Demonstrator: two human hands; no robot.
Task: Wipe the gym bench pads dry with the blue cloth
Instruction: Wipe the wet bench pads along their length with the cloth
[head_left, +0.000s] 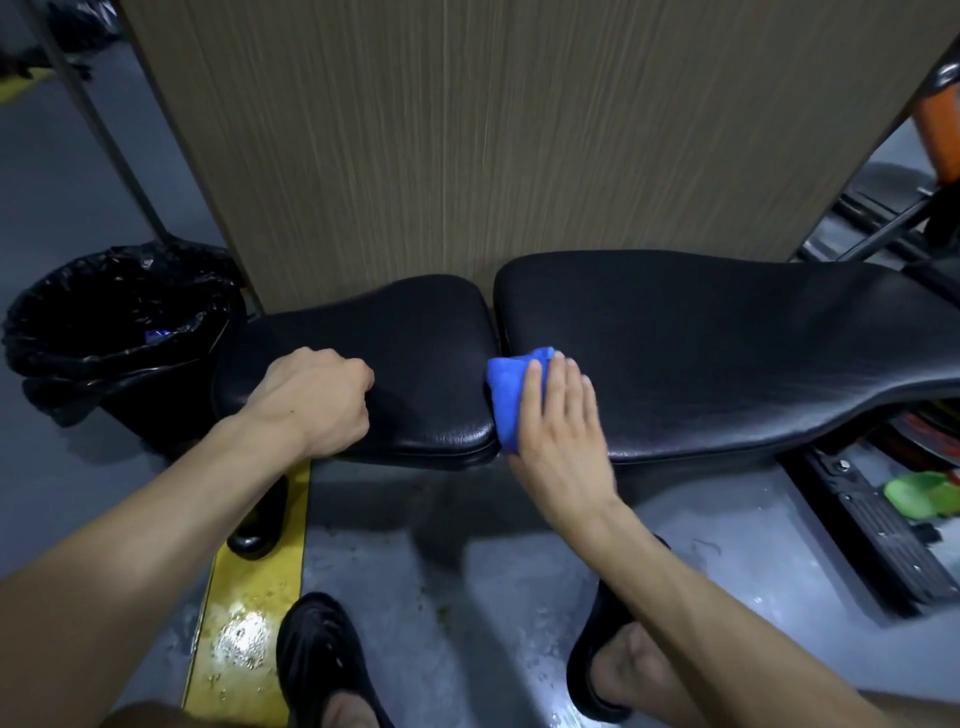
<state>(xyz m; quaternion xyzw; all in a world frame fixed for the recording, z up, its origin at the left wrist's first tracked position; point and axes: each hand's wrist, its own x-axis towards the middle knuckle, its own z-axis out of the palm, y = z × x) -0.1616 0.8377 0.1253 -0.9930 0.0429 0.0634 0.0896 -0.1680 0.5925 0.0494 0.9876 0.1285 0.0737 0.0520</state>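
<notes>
A black gym bench lies across the view with two pads: a short seat pad on the left and a long back pad on the right. A folded blue cloth sits in the gap between the pads, at the back pad's left end. My right hand lies flat on the cloth with fingers stretched out, pressing it down. My left hand rests as a closed fist on the seat pad's front left part, holding nothing visible.
A wood-grain panel stands right behind the bench. A black bin with a bag liner is at the left. Metal frame parts and a green object lie at the right. A yellow line marks the wet grey floor by my sandalled feet.
</notes>
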